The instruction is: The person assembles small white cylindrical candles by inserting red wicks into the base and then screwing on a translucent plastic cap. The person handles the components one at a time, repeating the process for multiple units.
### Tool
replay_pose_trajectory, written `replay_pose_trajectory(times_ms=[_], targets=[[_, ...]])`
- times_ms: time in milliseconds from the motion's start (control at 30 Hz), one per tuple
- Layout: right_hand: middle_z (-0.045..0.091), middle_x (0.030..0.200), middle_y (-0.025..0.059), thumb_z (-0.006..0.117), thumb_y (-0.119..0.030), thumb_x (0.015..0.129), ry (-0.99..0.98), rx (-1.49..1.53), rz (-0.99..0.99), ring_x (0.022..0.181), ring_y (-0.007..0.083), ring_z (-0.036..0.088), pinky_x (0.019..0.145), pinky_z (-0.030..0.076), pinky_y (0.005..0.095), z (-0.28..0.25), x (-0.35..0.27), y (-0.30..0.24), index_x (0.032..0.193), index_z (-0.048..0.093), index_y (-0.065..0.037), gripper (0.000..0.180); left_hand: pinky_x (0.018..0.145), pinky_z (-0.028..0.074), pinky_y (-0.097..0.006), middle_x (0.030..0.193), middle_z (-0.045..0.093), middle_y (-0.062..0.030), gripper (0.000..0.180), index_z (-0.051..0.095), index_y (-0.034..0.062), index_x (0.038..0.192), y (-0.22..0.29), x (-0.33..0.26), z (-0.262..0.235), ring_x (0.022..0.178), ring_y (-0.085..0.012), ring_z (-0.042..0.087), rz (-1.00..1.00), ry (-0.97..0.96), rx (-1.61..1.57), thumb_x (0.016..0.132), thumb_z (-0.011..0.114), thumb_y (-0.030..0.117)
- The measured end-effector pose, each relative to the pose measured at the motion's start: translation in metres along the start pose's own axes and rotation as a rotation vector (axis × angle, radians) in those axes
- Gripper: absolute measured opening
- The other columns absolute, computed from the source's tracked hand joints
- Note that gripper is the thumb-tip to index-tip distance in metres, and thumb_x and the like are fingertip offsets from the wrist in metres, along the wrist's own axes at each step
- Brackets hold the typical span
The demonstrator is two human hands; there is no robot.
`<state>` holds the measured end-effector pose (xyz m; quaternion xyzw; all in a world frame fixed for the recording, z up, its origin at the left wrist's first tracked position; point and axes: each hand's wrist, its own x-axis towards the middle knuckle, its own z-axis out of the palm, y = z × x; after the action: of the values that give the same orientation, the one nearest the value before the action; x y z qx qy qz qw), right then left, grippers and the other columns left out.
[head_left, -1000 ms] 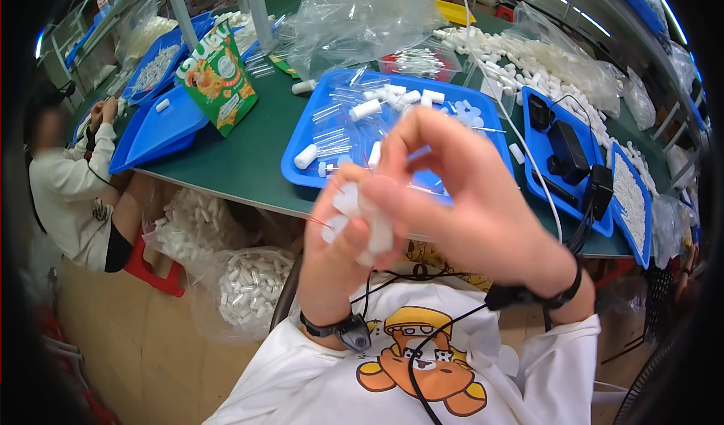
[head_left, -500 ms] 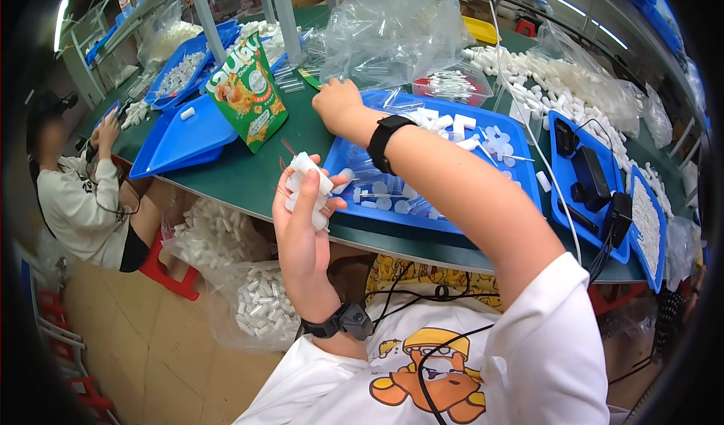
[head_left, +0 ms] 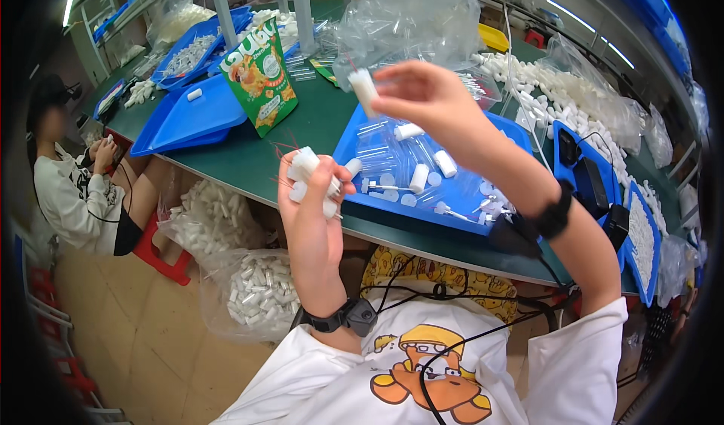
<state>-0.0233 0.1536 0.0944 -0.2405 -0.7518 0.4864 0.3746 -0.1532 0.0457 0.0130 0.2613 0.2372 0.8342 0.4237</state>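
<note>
Several white plastic cylinders (head_left: 308,166) are bunched in my left hand (head_left: 312,214), its fingers curled round them; thin red strands stick out beside them. Raised above the tray, my right hand (head_left: 430,97) pinches one white cylinder (head_left: 363,91) by its side, with a thin red strand at its top. Below the right hand lies a blue tray (head_left: 507,127) holding loose white cylinders (head_left: 446,163), clear tubes (head_left: 373,150), small translucent discs (head_left: 408,199) and thin white stick-like parts (head_left: 452,212).
A green snack bag (head_left: 262,79) stands left of the tray, near stacked blue trays (head_left: 197,119). White cylinders (head_left: 543,97) heap at the right, by a blue tray of black devices (head_left: 591,185). Bags of cylinders (head_left: 260,289) sit on the floor. A co-worker (head_left: 72,187) sits at left.
My right hand has come back toward me from the far side of the tray and now holds a white cylinder up. My left hand keeps its bunch, nearly in place.
</note>
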Motion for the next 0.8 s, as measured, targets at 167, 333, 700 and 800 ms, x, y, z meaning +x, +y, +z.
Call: replay_pose_trajectory(times_ms=[167, 333, 700, 800], targets=[[0.056, 0.104, 0.0112, 0.065, -0.007, 0.078, -0.005, 0.266, 0.109, 0.095, 0.0156, 0.057, 0.085, 0.045, 0.0283, 0.013, -0.092, -0.044, 0.106, 0.050, 0.005, 0.033, 0.056, 0.044, -0.024, 0.077, 0.052, -0.0028, 0.030, 0.045, 0.0064, 0.097, 0.004, -0.023, 0.024, 0.068, -0.0129, 0.054, -0.087, -0.271, -0.130, 0.077, 0.067, 0.011], [0.055, 0.102, 0.0101, 0.067, 0.002, 0.075, 0.041, 0.306, 0.056, 0.091, 0.0133, 0.055, 0.082, 0.046, 0.0276, 0.022, -0.138, -0.057, 0.106, 0.049, 0.005, 0.036, 0.070, 0.045, -0.023, 0.091, 0.052, -0.0018, 0.044, 0.045, 0.0047, 0.103, 0.012, -0.056, 0.042, 0.084, -0.0097, 0.053, -0.156, -0.407, -0.100, 0.071, 0.073, 0.014], [0.051, 0.101, 0.0087, 0.071, 0.002, 0.070, 0.087, 0.227, -0.112, 0.088, 0.0130, 0.054, 0.079, 0.044, 0.0271, 0.025, -0.159, -0.060, 0.107, 0.049, 0.004, 0.044, 0.078, 0.043, -0.027, 0.098, 0.049, -0.0045, 0.047, 0.043, 0.0042, 0.104, 0.007, -0.065, 0.039, 0.092, -0.0116, 0.050, -0.247, -0.579, -0.122, 0.069, 0.074, 0.012], [0.050, 0.099, 0.0075, 0.075, 0.001, 0.065, 0.117, 0.170, -0.154, 0.087, 0.0126, 0.053, 0.078, 0.044, 0.0266, 0.025, -0.161, -0.057, 0.108, 0.048, 0.002, 0.051, 0.079, 0.044, -0.028, 0.099, 0.048, -0.0051, 0.049, 0.043, 0.0043, 0.104, 0.004, -0.067, 0.040, 0.093, -0.0127, 0.051, -0.279, -0.597, -0.160, 0.068, 0.075, 0.012]])
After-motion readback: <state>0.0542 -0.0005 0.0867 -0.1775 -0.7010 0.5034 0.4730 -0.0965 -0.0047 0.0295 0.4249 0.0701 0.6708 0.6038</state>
